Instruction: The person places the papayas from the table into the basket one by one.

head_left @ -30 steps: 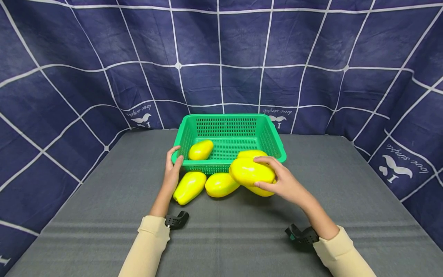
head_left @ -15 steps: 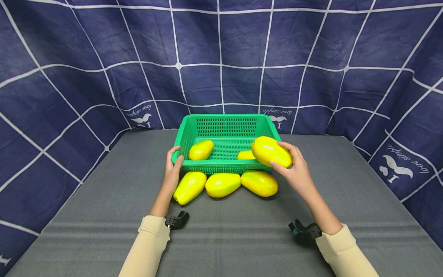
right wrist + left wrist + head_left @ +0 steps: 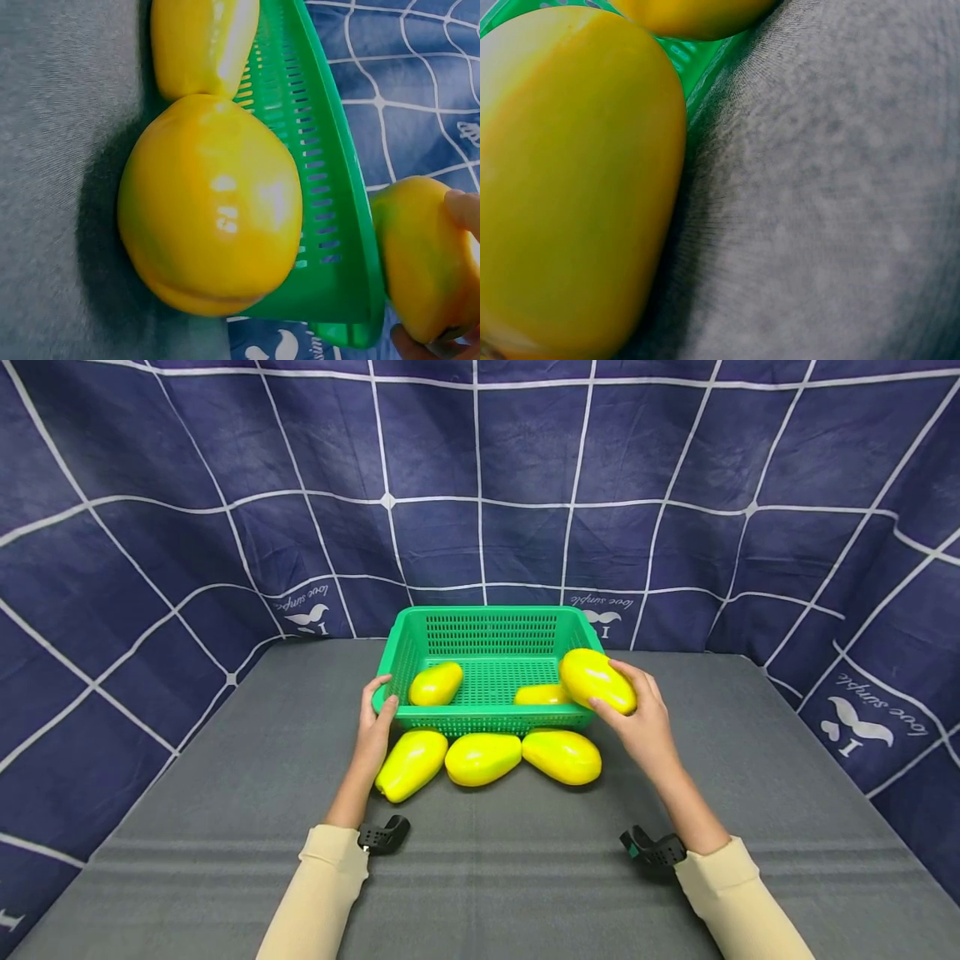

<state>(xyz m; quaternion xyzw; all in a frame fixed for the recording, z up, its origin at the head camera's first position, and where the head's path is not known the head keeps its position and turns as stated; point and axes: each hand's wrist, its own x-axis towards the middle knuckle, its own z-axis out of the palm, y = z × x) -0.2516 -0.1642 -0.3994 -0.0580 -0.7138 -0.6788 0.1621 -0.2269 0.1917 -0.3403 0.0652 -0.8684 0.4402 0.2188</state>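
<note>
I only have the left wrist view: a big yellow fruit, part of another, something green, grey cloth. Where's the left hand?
Observer: The head view shows the left hand gripping the near left corner of a green basket.
Visitor: And what's the right hand up to?
Observer: The right hand grips a raised fruit at the basket's near right corner.
Visitor: Is there anything inside the basket?
Observer: Two show there: a left fruit and a right fruit, the latter partly hidden.
</note>
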